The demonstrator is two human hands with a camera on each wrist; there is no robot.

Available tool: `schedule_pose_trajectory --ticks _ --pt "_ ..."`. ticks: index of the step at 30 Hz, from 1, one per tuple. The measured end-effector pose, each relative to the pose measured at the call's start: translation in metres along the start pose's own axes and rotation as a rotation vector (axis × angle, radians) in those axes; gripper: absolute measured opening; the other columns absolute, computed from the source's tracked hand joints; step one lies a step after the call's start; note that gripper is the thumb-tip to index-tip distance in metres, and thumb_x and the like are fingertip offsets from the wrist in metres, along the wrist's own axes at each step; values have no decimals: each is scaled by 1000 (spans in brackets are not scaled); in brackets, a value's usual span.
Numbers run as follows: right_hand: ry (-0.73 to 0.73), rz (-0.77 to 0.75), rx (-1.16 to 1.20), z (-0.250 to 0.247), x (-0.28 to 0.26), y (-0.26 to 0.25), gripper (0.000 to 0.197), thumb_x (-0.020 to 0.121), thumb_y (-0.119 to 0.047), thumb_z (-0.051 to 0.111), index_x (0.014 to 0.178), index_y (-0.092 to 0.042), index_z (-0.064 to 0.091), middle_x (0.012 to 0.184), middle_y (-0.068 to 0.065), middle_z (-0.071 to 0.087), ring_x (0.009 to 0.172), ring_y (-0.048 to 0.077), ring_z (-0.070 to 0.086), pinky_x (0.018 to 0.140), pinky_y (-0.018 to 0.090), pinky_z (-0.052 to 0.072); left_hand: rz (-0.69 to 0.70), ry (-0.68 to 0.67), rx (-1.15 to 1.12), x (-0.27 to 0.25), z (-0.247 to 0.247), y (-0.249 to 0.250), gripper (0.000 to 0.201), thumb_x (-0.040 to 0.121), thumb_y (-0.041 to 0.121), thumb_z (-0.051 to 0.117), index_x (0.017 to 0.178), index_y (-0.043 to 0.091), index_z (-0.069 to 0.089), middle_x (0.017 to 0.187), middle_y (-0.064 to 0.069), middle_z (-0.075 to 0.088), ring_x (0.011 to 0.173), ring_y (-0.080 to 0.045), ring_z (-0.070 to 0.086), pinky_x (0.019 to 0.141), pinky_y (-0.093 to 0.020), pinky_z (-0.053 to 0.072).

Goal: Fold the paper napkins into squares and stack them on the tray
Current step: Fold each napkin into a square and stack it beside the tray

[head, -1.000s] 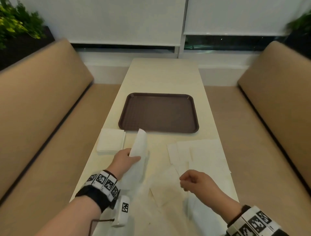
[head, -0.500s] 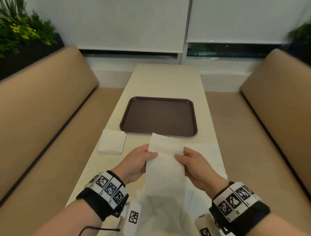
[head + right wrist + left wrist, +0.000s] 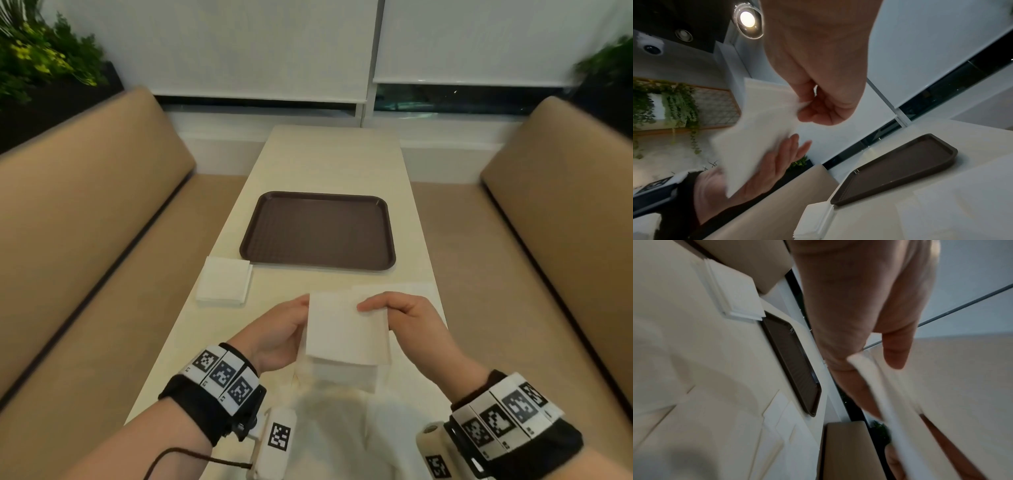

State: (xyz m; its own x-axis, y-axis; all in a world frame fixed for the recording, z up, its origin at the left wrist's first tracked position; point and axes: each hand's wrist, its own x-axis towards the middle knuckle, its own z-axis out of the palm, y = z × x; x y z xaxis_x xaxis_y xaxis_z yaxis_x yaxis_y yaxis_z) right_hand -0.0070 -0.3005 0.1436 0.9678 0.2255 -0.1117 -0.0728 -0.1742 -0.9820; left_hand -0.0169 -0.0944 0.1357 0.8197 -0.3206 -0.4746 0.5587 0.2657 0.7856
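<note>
I hold a white paper napkin [image 3: 346, 332] upright above the near end of the table, doubled over into a rough square. My left hand [image 3: 301, 308] holds its left edge, thumb in front and straight fingers [image 3: 777, 164] behind. My right hand [image 3: 366, 306] pinches its upper right edge [image 3: 800, 104] between thumb and forefinger. The brown tray [image 3: 318, 233] lies beyond with nothing on it. A stack of folded white napkins [image 3: 224, 284] sits on the table left of the tray's near corner.
Unfolded napkins [image 3: 394, 291] lie flat on the cream table [image 3: 335, 161] under and right of my hands. Tan bench seats [image 3: 85, 212] flank the table on both sides. A window wall with blinds closes the far end.
A second ago only my left hand held the napkin; the right hand came in and took its right edge. The tall strip has since been doubled over into a shorter, squarer shape.
</note>
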Motion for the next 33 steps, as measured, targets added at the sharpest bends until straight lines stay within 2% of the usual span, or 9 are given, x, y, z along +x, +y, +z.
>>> schedule_pose_trajectory --ticks 3,8,11,15,18,20,23,28,33 --pt "34 -83 -118 -4 -3 -1 54 86 15 39 79 -24 77 111 -19 66 105 -6 57 80 3 41 -65 -14 -4 -1 6 -3 33 93 5 50 124 7 62 129 -20 59 106 -28 58 80 -34 54" --pt "38 -174 -288 -3 -9 5 69 84 14 39 72 -44 74 123 -26 52 108 -19 45 81 -3 34 -82 20 -57 4 5 -5 33 94 11 50 124 7 63 122 -18 63 97 -28 63 76 -36 55" --pt "46 -170 -313 -1 -10 8 69 84 14 39 72 -44 73 124 -21 52 109 -14 48 80 -4 33 -84 33 -80 3 6 -4 34 94 21 50 122 7 65 123 -16 64 107 -30 62 97 -46 46" --pt "77 -166 -392 3 -8 11 61 86 12 39 78 -40 70 126 -13 51 113 4 49 81 -4 32 -81 52 -87 4 9 -2 39 97 27 38 113 5 67 93 -9 72 73 -20 69 60 -28 53" --pt "84 -170 -430 5 -6 12 56 87 12 39 83 -32 74 125 -12 50 112 5 48 81 -5 31 -57 101 -36 3 12 -2 53 100 48 33 115 9 67 107 -13 71 89 -24 69 74 -34 52" --pt "56 -147 -429 7 -6 12 58 84 14 39 80 -32 73 125 -14 50 108 1 50 82 -5 31 31 164 74 7 12 -5 42 100 41 43 115 7 64 115 -17 67 100 -28 65 85 -41 50" --pt "54 -145 -360 3 -8 6 55 73 15 40 82 -33 66 125 -18 53 114 -4 48 90 0 31 171 257 321 11 6 -11 29 99 30 48 102 5 62 103 -17 67 88 -25 61 78 -39 48" --pt "-104 -33 -507 3 5 -9 22 96 -35 50 116 -30 59 108 -14 64 99 -2 56 87 17 43 267 216 529 9 5 -16 24 99 28 48 91 14 65 91 -11 66 81 -17 59 74 -33 46" --pt "-196 -2 -711 17 10 -5 37 97 -35 49 65 -15 47 64 -4 49 61 11 43 59 28 35 288 149 601 7 5 -19 23 97 33 50 84 19 61 86 -6 64 79 -20 59 72 -36 47"
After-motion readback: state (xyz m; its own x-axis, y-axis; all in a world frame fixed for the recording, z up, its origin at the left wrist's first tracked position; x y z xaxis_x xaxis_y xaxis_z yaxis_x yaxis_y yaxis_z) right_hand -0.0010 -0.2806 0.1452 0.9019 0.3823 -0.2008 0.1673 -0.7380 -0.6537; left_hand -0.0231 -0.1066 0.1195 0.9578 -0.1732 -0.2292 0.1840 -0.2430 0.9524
